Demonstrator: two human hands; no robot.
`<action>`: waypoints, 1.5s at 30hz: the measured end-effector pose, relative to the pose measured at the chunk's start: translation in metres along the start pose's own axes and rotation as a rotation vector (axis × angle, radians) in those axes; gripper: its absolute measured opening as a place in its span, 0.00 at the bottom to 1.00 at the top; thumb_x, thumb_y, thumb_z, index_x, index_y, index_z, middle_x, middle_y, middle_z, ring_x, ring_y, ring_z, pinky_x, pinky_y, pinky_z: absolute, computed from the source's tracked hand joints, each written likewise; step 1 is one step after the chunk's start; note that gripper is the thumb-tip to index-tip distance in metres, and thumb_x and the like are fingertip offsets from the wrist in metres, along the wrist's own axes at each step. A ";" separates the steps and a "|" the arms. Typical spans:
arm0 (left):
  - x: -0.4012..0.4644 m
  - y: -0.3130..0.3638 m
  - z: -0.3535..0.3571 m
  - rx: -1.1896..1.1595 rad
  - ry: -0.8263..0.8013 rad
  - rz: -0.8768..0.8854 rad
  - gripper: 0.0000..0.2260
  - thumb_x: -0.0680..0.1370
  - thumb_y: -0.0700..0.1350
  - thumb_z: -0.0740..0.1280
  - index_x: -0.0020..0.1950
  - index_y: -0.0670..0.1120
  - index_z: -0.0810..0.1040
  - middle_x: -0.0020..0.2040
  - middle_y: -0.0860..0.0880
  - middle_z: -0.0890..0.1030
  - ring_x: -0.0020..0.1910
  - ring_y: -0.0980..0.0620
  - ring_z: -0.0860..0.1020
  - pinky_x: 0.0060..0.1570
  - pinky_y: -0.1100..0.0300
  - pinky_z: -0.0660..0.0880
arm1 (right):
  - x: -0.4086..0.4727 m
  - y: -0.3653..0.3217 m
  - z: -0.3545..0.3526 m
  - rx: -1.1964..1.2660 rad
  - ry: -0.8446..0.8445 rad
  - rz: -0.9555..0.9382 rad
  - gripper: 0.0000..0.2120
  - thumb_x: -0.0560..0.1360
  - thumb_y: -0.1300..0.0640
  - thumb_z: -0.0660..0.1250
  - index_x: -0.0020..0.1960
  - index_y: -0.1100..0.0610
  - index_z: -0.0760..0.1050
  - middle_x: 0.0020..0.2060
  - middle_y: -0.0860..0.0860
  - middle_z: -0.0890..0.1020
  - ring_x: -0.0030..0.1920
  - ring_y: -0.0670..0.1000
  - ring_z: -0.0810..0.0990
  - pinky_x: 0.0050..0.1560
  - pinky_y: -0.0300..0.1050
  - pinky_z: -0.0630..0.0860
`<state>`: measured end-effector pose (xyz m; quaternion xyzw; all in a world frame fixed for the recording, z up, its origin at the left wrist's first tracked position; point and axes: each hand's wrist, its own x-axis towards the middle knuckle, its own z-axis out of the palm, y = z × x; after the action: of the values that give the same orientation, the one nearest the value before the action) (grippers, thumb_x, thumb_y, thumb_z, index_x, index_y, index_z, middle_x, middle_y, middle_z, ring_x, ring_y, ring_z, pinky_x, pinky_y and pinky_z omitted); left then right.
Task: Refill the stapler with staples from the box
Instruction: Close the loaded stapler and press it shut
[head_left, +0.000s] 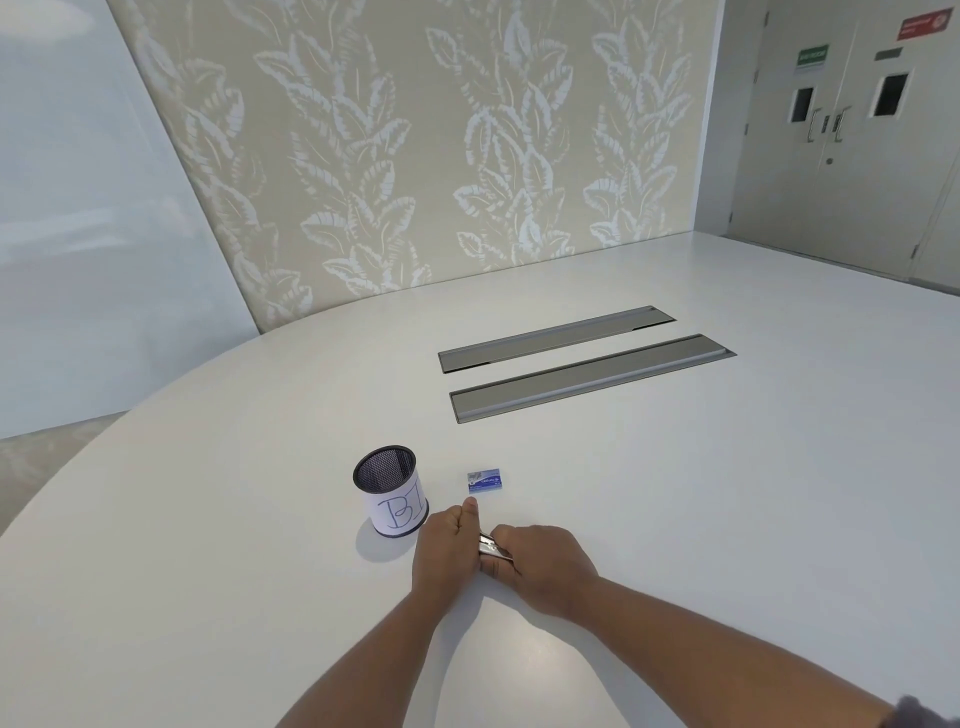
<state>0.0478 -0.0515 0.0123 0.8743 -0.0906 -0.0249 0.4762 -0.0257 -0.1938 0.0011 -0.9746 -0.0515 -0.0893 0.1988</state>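
Observation:
A small metal stapler (492, 546) lies between my two hands on the white table (727, 519); only a silver strip of it shows. My left hand (444, 553) wraps around its left side with the thumb stretched forward. My right hand (540, 564) closes over its right side and top. A small blue and white staple box (484, 481) lies flat on the table just beyond my left thumb, apart from both hands. Whether the stapler is opened is hidden by my fingers.
A black mesh pen cup (390, 488) with a white paper label stands just left of my left hand. Two long grey cable hatches (587, 376) are set into the table farther back. The table's curved edge runs along the left.

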 end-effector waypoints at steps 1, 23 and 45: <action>0.000 0.000 0.000 0.001 0.003 0.001 0.22 0.82 0.56 0.60 0.31 0.47 0.64 0.27 0.52 0.68 0.30 0.52 0.67 0.34 0.55 0.66 | 0.000 0.000 0.000 0.002 -0.002 0.001 0.22 0.80 0.31 0.52 0.44 0.49 0.66 0.38 0.50 0.80 0.36 0.52 0.73 0.36 0.49 0.63; -0.005 0.006 -0.003 -0.041 0.009 -0.064 0.23 0.81 0.58 0.59 0.31 0.45 0.70 0.28 0.52 0.74 0.31 0.51 0.72 0.36 0.54 0.69 | 0.003 0.003 0.003 0.035 0.014 0.042 0.24 0.79 0.30 0.52 0.45 0.50 0.68 0.36 0.48 0.80 0.39 0.53 0.78 0.41 0.51 0.74; -0.006 -0.011 -0.041 0.079 -0.298 0.159 0.22 0.71 0.42 0.76 0.63 0.54 0.78 0.57 0.50 0.78 0.53 0.51 0.79 0.48 0.47 0.83 | 0.008 0.009 0.002 0.221 0.143 0.026 0.14 0.78 0.50 0.68 0.62 0.51 0.78 0.54 0.46 0.77 0.55 0.49 0.75 0.50 0.47 0.74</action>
<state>0.0486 -0.0104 0.0256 0.8691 -0.2300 -0.1127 0.4232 -0.0162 -0.2009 -0.0030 -0.9385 -0.0341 -0.1498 0.3093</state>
